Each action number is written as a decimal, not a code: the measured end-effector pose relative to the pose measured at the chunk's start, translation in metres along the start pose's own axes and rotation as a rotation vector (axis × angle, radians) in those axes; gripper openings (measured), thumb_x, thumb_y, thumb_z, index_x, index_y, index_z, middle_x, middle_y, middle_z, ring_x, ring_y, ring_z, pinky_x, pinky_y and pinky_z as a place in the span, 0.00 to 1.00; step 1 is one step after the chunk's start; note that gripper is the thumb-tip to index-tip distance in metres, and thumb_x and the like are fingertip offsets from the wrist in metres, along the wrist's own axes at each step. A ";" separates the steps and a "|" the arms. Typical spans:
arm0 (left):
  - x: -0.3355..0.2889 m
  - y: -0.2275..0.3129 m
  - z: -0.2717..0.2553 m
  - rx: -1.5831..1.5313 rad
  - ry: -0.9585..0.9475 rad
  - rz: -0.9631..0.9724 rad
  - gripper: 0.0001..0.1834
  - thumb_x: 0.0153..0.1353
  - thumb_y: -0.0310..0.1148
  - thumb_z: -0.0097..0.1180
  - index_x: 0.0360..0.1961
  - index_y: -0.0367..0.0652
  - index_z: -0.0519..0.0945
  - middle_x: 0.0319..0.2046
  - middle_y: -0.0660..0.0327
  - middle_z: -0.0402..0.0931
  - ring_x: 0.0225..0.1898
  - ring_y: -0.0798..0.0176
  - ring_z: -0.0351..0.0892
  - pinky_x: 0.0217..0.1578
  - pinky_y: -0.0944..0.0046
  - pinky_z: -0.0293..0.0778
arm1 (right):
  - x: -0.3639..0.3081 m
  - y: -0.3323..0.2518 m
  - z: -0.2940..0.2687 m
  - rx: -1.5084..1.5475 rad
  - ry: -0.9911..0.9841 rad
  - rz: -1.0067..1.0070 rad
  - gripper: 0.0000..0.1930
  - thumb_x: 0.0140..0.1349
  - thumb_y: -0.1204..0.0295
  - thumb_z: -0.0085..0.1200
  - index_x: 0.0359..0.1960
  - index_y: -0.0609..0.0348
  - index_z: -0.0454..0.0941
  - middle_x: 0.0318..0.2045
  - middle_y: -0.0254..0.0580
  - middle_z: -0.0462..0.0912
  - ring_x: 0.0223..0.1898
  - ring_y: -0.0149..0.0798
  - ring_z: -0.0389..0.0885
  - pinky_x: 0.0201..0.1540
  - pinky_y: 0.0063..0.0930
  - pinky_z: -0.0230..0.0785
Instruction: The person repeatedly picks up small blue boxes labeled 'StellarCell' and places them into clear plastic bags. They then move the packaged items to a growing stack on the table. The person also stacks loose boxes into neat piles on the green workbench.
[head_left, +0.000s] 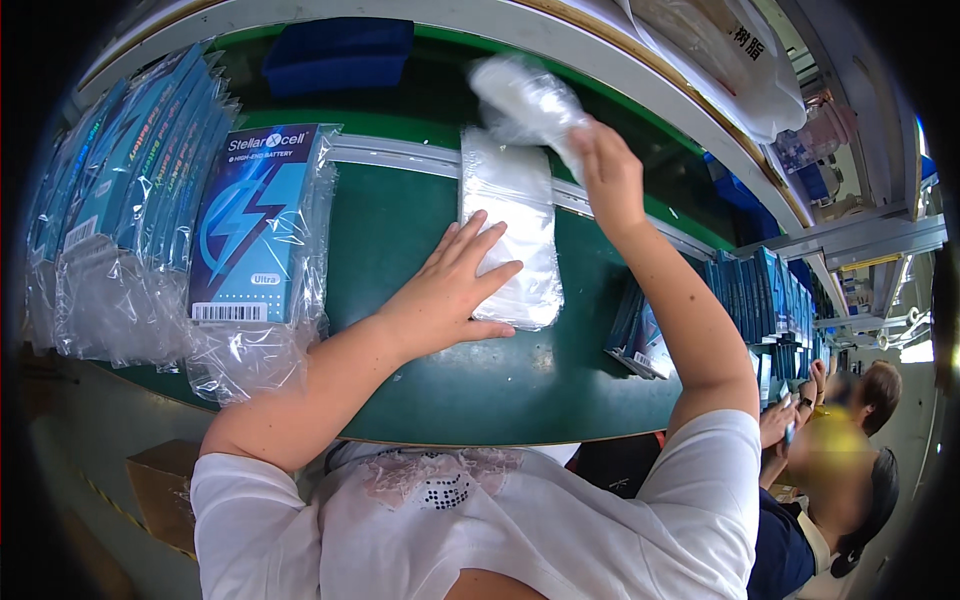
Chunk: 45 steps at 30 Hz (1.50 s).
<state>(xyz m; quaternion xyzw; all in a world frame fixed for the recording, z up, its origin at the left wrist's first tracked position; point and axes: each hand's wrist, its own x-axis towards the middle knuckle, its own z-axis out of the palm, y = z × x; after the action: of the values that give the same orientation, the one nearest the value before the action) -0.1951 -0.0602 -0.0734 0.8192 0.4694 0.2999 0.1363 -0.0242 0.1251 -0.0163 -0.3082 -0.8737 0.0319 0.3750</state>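
Note:
My left hand [455, 285] lies with its fingers spread on a stack of clear plastic bags [525, 215] in the middle of the green table. Up and to the right, my right hand [608, 175] pinches a loose clear plastic bag [525, 95], which is smeared by motion above the stack's far end. A flat blue box in a clear bag [248, 230] rests beside my left forearm. More bagged blue boxes [130, 165] stand packed in a row to its left.
Beyond the metal rail [390, 155] sits a dark blue bin [340, 55]. Several blue boxes [640, 325] lie right of my right forearm, with more rows [765, 290] farther right. Two people work at the right edge. A white sack [715, 50] hangs over the shelf edge.

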 end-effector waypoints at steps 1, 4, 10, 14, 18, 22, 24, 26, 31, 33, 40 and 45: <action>0.001 0.001 -0.001 0.000 -0.001 0.003 0.34 0.51 0.50 0.61 0.55 0.44 0.70 0.63 0.45 0.50 0.67 0.40 0.42 0.64 0.43 0.45 | -0.002 0.014 0.008 -0.055 -0.055 -0.137 0.16 0.64 0.64 0.47 0.48 0.62 0.74 0.41 0.52 0.78 0.45 0.50 0.75 0.50 0.35 0.67; 0.001 0.002 -0.002 0.006 -0.003 0.006 0.33 0.51 0.50 0.61 0.55 0.44 0.70 0.63 0.46 0.51 0.67 0.40 0.43 0.64 0.43 0.45 | -0.002 0.027 0.014 0.064 -0.271 -0.090 0.15 0.63 0.67 0.48 0.49 0.59 0.75 0.44 0.52 0.78 0.48 0.50 0.74 0.51 0.35 0.66; 0.002 0.000 0.002 0.005 0.003 0.005 0.32 0.51 0.49 0.61 0.54 0.45 0.71 0.63 0.47 0.52 0.67 0.41 0.44 0.64 0.43 0.45 | 0.007 0.021 0.017 0.099 -0.147 0.169 0.14 0.63 0.66 0.49 0.44 0.61 0.77 0.40 0.52 0.79 0.41 0.50 0.78 0.47 0.32 0.69; 0.002 0.000 0.001 -0.005 -0.002 -0.004 0.32 0.51 0.49 0.60 0.54 0.45 0.70 0.63 0.47 0.52 0.67 0.42 0.43 0.64 0.43 0.45 | 0.016 -0.004 0.012 0.118 -0.027 0.290 0.13 0.63 0.67 0.49 0.43 0.63 0.77 0.37 0.52 0.80 0.38 0.50 0.79 0.44 0.31 0.69; 0.001 0.002 0.001 -0.005 0.013 -0.011 0.31 0.51 0.49 0.60 0.54 0.45 0.70 0.63 0.48 0.52 0.67 0.42 0.43 0.64 0.43 0.45 | -0.001 0.000 0.018 0.155 -0.087 0.047 0.14 0.63 0.67 0.49 0.46 0.60 0.76 0.45 0.50 0.78 0.47 0.50 0.75 0.54 0.33 0.65; 0.003 0.002 0.000 -0.004 -0.001 -0.005 0.33 0.51 0.49 0.61 0.55 0.44 0.70 0.63 0.48 0.52 0.67 0.42 0.43 0.64 0.43 0.44 | -0.015 0.018 0.021 0.096 -0.295 -0.022 0.17 0.64 0.64 0.46 0.52 0.56 0.74 0.53 0.48 0.73 0.58 0.53 0.66 0.60 0.37 0.59; 0.003 0.002 0.001 0.004 -0.001 -0.002 0.34 0.50 0.49 0.61 0.56 0.44 0.69 0.63 0.48 0.52 0.67 0.42 0.43 0.65 0.43 0.44 | -0.009 0.016 0.014 0.113 -0.337 -0.010 0.21 0.64 0.60 0.46 0.55 0.55 0.71 0.56 0.51 0.70 0.60 0.53 0.63 0.61 0.38 0.57; 0.001 0.002 0.002 0.020 -0.001 0.006 0.35 0.50 0.50 0.61 0.56 0.44 0.69 0.64 0.48 0.51 0.68 0.42 0.42 0.65 0.43 0.44 | -0.018 0.000 -0.003 0.134 -0.341 0.151 0.24 0.62 0.58 0.48 0.57 0.57 0.69 0.57 0.54 0.69 0.60 0.53 0.63 0.61 0.38 0.57; -0.004 0.015 -0.009 0.088 0.044 -0.003 0.32 0.51 0.47 0.60 0.55 0.44 0.70 0.63 0.51 0.55 0.67 0.45 0.46 0.65 0.45 0.44 | -0.045 -0.046 -0.077 0.049 -0.263 0.296 0.28 0.58 0.58 0.55 0.56 0.62 0.68 0.54 0.55 0.70 0.57 0.53 0.66 0.59 0.39 0.58; -0.006 0.020 -0.013 0.126 0.066 0.000 0.26 0.54 0.42 0.58 0.52 0.43 0.72 0.60 0.53 0.60 0.65 0.48 0.52 0.64 0.46 0.47 | -0.068 -0.052 -0.103 -0.211 -0.125 0.265 0.27 0.57 0.58 0.56 0.55 0.62 0.69 0.53 0.57 0.70 0.56 0.56 0.67 0.58 0.40 0.59; 0.001 0.022 -0.025 0.184 0.029 -0.001 0.10 0.51 0.23 0.53 0.36 0.40 0.80 0.40 0.60 0.75 0.46 0.58 0.71 0.51 0.57 0.62 | -0.144 -0.050 -0.112 -0.583 -0.324 0.955 0.51 0.47 0.41 0.56 0.59 0.75 0.56 0.45 0.68 0.70 0.48 0.63 0.71 0.50 0.46 0.67; 0.012 0.027 -0.031 0.302 -0.085 -0.039 0.11 0.51 0.22 0.52 0.37 0.40 0.79 0.35 0.57 0.73 0.42 0.55 0.71 0.47 0.59 0.66 | -0.146 -0.053 -0.107 -0.539 -0.069 0.854 0.44 0.46 0.52 0.60 0.58 0.75 0.60 0.45 0.61 0.73 0.47 0.57 0.73 0.48 0.39 0.68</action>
<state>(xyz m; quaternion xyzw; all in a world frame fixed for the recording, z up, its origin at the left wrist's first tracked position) -0.1907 -0.0657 -0.0309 0.8332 0.5188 0.1880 0.0371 0.0978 -0.0183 -0.0169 -0.7227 -0.6587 -0.0340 0.2064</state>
